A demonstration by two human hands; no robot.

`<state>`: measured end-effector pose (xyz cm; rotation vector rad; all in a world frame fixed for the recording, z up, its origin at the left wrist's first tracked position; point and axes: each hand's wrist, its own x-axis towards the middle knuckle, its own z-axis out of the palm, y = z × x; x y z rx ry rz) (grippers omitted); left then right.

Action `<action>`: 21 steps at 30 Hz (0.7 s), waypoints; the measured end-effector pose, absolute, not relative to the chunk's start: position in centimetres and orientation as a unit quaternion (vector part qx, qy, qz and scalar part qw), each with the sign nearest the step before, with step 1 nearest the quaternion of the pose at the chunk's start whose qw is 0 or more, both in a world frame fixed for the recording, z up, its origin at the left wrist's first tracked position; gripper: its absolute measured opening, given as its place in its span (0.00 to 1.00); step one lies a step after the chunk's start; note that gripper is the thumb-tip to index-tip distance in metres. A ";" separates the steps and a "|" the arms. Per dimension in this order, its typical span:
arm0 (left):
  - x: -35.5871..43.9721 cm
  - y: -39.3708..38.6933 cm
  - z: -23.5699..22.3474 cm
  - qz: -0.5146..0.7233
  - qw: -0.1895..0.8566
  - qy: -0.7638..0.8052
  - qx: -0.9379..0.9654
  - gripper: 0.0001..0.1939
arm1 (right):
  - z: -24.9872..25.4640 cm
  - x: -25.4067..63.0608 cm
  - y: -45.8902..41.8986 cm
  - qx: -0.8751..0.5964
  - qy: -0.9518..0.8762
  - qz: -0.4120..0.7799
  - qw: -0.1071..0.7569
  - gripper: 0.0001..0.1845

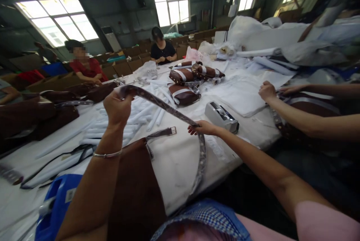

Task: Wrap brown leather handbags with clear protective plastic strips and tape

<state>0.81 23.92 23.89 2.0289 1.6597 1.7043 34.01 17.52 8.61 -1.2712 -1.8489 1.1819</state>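
Observation:
A long brown strap (168, 110), wrapped in clear plastic, stretches between my two hands above the table. My left hand (118, 107) is raised and closed on its upper end. Further along, my right hand (204, 127) pinches the strap, and the rest curves down toward the table's front edge. Under my left arm lies a brown leather bag (137, 184). From its top corner sticks out a short strap with a metal buckle (173, 130). A grey tape dispenser (221, 116) stands just beyond my right hand.
White paper rolls (132, 121) lie behind my left hand. Several brown bags (184, 95) are piled mid-table. A blue tape gun (57, 207) sits at front left. At right, a co-worker's hands (267, 92) hold another brown bag. Two people sit across the table.

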 end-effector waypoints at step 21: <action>6.2 15.6 7.7 0.264 0.391 0.498 0.728 0.12 | 6.2 28.9 19.5 -0.430 -0.867 0.107 0.228 0.12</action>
